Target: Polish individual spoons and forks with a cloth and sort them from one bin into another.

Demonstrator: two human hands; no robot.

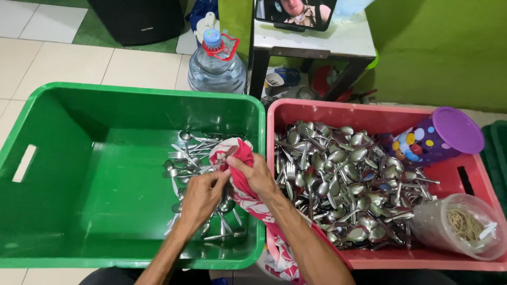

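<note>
A red bin [465,182] held a heap of spoons [348,184], a purple cup [441,138] and a clear jar [465,226] of rubber bands. Behind stood a water jug [216,66] and a white stand [317,45] on the tile floor [58,63].

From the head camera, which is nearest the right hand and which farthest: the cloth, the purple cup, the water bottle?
From the right hand:
1. Cloth, held in it, over the green bin.
2. Water bottle, on the floor behind the bins.
3. Purple cup, far right in the red bin.
</note>
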